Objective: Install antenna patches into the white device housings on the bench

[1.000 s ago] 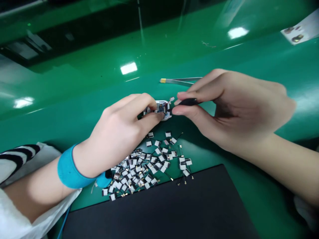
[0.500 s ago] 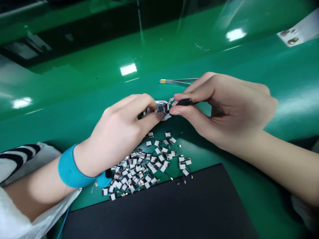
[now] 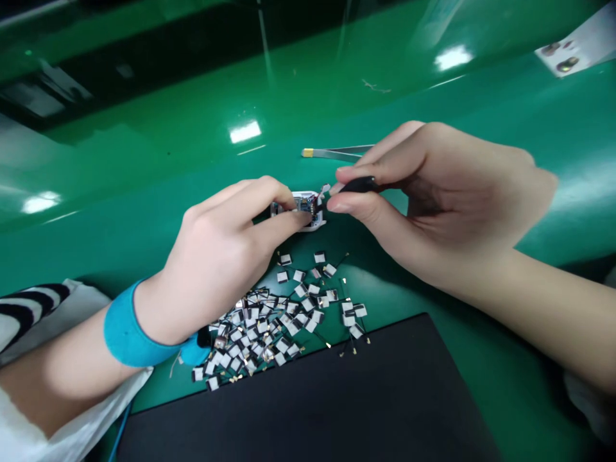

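My left hand (image 3: 231, 237) grips a small white-framed circuit board (image 3: 308, 205) between thumb and fingers, the thumb lying on its face. To the right of the board, my right hand (image 3: 433, 199) pinches a black tool (image 3: 359, 185) between thumb and index finger; its tip is close to the board's right edge, too small to tell if it touches. A small pale part (image 3: 325, 188) stands out at the board's upper right corner. Below the hands lie many small white and black pieces (image 3: 260, 327) with thin dark leads.
Metal tweezers (image 3: 332, 153) with a yellow end lie behind the board, partly hidden by my right hand. A black mat (image 3: 308, 410) covers the near part of the green table (image 3: 183, 160). A white sheet (image 3: 582, 48) is at the upper right.
The board and my left hand have shifted slightly left in view. My right hand has moved a little up and right, its fingertips slightly farther from the board.
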The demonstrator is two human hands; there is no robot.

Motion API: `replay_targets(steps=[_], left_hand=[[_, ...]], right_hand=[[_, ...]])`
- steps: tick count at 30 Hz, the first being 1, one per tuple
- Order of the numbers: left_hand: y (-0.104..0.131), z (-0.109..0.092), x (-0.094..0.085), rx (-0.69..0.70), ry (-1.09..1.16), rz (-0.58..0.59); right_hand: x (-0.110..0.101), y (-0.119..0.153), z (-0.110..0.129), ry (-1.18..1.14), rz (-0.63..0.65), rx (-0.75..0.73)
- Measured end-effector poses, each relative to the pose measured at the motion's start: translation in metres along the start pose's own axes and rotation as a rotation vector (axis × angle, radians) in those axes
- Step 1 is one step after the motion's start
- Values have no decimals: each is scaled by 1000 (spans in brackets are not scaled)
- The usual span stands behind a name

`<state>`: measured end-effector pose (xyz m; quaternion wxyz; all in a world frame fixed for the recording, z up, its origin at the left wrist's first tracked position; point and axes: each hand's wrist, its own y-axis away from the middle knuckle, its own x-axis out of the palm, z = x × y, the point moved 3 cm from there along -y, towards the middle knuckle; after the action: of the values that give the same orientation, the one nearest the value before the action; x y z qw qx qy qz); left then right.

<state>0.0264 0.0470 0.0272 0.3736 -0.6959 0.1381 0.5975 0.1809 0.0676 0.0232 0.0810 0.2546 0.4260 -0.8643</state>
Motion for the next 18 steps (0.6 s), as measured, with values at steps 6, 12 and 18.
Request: replay_targets(steps=[6,12,18], left_hand=[[-1,0,2,28,3,-58],[0,1,2,-8,-15,-50],[0,0,2,-2,-4,-48]], right_hand=[[0,0,-1,35,29,-6],[-1,0,-2,37,4,-41],[0,0,-2,76,49,1]])
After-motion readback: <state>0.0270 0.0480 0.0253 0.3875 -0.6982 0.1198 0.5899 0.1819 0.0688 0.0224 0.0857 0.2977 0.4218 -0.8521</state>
